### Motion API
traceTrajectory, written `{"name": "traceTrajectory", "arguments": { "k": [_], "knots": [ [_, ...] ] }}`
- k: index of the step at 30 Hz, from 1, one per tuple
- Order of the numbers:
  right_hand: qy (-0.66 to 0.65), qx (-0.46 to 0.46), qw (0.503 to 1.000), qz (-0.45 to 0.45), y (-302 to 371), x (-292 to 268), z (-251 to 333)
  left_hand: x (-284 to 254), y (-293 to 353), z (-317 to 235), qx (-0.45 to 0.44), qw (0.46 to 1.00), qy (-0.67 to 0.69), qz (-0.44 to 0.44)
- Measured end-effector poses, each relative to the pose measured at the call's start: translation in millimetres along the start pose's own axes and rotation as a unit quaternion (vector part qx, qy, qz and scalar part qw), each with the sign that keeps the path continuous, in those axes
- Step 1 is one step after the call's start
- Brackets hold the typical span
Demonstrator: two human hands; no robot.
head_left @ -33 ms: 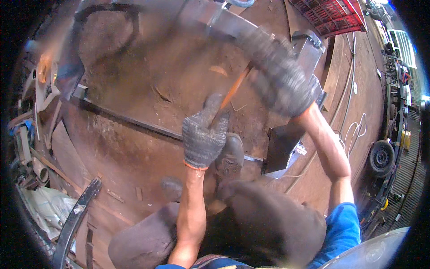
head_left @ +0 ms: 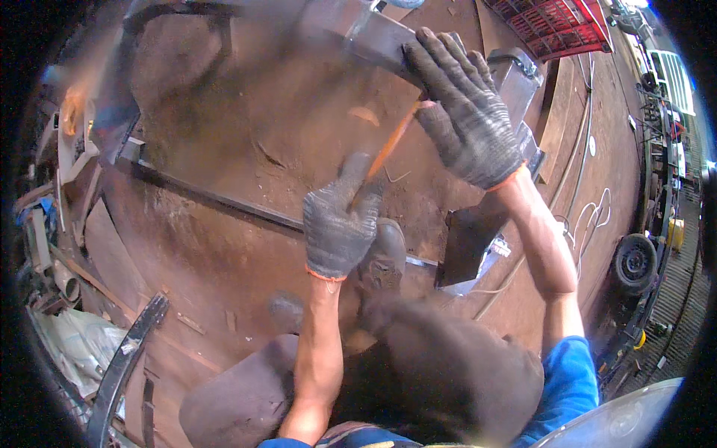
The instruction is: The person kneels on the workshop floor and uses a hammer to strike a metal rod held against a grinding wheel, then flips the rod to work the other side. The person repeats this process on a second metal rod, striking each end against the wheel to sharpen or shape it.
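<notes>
My left hand, in a grey knit glove with an orange cuff, is closed round the lower end of a thin orange rod. The rod slants up and right; dark haze blurs the view around it, and its exact kind is unclear. My right hand, gloved alike, is open with its fingers stretched out and its back upward. Its fingertips reach the edge of a grey metal beam, and its thumb side is by the rod's upper end. Whether the palm touches the beam is hidden.
A dark metal bar crosses the brown floor by my boot. A dark plate stands below my right wrist. A red crate is at the far right, cables beyond my right arm. Scrap lies left.
My right hand was smeared by motion over the beam; now it shows sharply with its fingers extended. My left hand and the orange rod have hardly moved.
</notes>
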State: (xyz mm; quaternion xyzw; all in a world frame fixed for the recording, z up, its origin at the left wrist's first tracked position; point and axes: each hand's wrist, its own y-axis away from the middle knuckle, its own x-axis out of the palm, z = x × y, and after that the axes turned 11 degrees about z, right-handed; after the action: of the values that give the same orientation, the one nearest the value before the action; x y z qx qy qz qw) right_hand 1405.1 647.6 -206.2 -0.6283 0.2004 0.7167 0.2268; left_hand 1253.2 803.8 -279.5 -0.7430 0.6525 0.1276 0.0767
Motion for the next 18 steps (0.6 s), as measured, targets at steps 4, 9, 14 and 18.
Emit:
{"name": "traceTrajectory", "arguments": {
  "k": [4,9,14,18],
  "knots": [
    [-0.081,-0.091,0.992,0.039,10.5,13.4,46.9,-5.2,-7.5,-0.5,0.018,1.000,0.011,0.013],
    [-0.064,-0.032,0.997,-0.040,9.5,20.9,4.5,2.0,-5.6,7.3,-0.079,0.987,0.133,0.032],
    [0.090,-0.082,0.989,-0.086,-7.9,8.1,-26.5,-3.5,-7.4,11.3,-0.107,0.963,0.246,0.036],
    [0.053,-0.035,0.998,0.001,0.0,8.0,13.4,-10.6,-12.1,12.2,-0.122,0.955,0.264,0.060]
  ]
}}
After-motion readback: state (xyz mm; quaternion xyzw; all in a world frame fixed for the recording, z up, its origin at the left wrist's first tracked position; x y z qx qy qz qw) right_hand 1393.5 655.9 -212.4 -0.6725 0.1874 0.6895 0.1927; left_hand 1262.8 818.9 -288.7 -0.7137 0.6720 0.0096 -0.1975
